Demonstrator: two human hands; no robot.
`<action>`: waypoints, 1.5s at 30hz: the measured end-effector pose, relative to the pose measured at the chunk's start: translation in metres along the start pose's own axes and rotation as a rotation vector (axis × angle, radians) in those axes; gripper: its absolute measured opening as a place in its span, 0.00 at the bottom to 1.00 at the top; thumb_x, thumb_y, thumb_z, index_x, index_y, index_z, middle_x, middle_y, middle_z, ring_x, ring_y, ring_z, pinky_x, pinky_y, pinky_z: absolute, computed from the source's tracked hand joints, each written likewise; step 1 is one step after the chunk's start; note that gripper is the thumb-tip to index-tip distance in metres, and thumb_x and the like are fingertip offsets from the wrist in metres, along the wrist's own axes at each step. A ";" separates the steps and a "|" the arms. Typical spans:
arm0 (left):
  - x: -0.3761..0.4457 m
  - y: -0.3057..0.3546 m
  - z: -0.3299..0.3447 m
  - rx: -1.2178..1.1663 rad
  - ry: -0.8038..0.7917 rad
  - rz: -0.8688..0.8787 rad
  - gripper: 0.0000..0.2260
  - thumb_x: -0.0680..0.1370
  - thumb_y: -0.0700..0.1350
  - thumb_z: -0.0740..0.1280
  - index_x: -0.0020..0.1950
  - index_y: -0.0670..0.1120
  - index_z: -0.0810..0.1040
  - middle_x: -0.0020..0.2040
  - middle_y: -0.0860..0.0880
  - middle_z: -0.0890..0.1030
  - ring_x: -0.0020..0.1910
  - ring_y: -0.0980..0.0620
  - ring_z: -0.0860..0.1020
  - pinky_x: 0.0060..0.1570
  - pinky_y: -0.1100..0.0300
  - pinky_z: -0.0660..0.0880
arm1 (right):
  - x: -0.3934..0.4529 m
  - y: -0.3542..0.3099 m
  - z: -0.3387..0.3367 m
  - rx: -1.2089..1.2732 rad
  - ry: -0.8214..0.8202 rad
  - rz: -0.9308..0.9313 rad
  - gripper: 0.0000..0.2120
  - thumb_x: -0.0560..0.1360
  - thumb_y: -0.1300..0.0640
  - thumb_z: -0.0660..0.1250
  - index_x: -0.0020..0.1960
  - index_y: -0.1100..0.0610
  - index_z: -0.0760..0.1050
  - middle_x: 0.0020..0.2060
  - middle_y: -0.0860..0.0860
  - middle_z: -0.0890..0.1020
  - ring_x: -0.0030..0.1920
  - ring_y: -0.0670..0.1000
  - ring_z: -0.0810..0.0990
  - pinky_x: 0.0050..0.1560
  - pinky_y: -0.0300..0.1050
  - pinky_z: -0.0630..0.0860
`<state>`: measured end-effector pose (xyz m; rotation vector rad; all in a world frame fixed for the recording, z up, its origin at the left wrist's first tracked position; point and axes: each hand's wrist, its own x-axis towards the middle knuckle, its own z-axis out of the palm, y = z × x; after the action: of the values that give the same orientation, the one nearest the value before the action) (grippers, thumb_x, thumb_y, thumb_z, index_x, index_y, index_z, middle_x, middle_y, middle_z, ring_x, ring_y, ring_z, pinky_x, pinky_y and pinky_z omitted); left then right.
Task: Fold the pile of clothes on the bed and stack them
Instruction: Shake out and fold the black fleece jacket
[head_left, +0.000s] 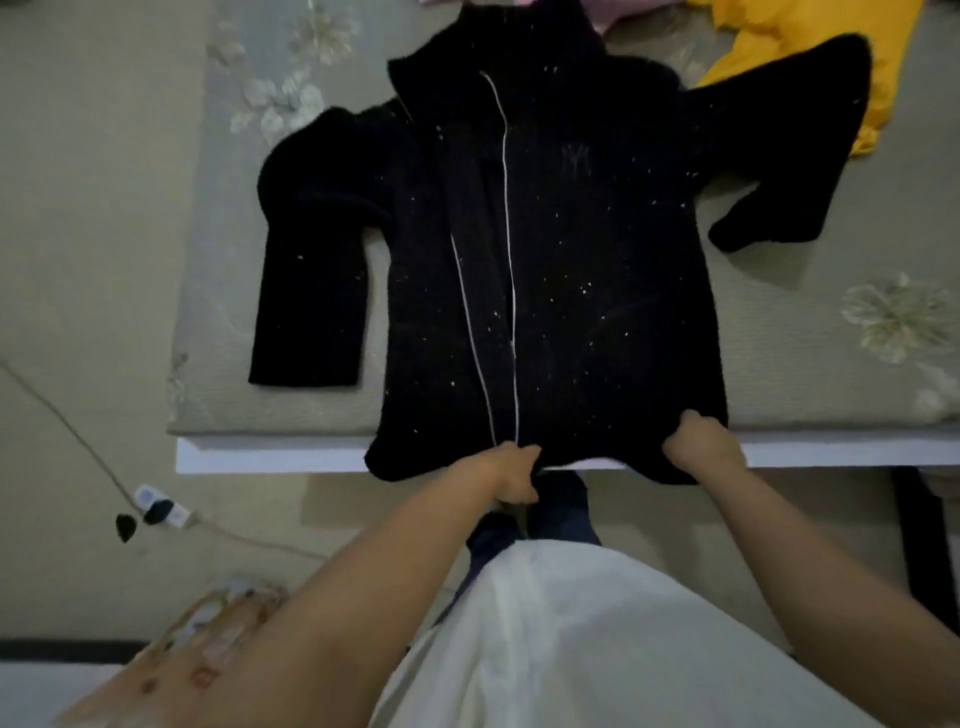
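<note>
I am holding the near hem of a black fleece zip-up jacket (545, 260) with both hands. My left hand (514, 475) is gripping the hem right at the bottom of the white zipper (506, 208), fingers curled round the fabric. My right hand (706, 441) is pinching the hem further to the right, its grip closed on the cloth as well. The jacket is lying front side up and spread flat on the bed (805, 338), which is wearing a grey sheet with pale flower prints; the collar is pointing to the far side and the hem is hanging over the near edge. The left sleeve is lying straight down beside the body, and the right sleeve is bending outward to the right. A yellow garment (810, 36) is lying at the far right, partly under that right sleeve. On the floor to the left, a white power strip (161, 506) is sitting with its cable trailing.
</note>
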<state>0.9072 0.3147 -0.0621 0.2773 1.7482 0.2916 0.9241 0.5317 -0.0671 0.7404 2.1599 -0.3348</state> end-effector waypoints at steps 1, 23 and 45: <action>0.005 -0.004 0.007 -0.036 0.029 0.026 0.26 0.78 0.46 0.62 0.74 0.43 0.57 0.69 0.40 0.65 0.64 0.43 0.69 0.62 0.53 0.69 | 0.002 -0.007 0.002 -0.016 -0.016 -0.065 0.15 0.77 0.62 0.57 0.62 0.66 0.68 0.59 0.62 0.74 0.57 0.60 0.74 0.53 0.48 0.72; 0.012 -0.180 0.027 -0.606 0.839 -0.162 0.19 0.75 0.33 0.60 0.66 0.39 0.70 0.59 0.38 0.76 0.58 0.42 0.73 0.55 0.57 0.67 | 0.011 -0.204 0.064 0.029 0.197 -0.344 0.17 0.74 0.63 0.61 0.63 0.63 0.67 0.56 0.61 0.76 0.54 0.60 0.76 0.45 0.44 0.71; -0.008 -0.189 0.092 -0.603 0.500 -0.549 0.18 0.78 0.41 0.60 0.66 0.39 0.64 0.64 0.39 0.69 0.62 0.42 0.69 0.55 0.53 0.70 | 0.013 -0.152 0.054 0.130 0.168 -0.259 0.15 0.79 0.61 0.54 0.63 0.65 0.67 0.46 0.57 0.77 0.42 0.54 0.75 0.37 0.43 0.68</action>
<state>0.9942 0.1382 -0.1371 -0.7594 2.0403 0.4922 0.8582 0.3913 -0.1126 0.5758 2.4172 -0.5698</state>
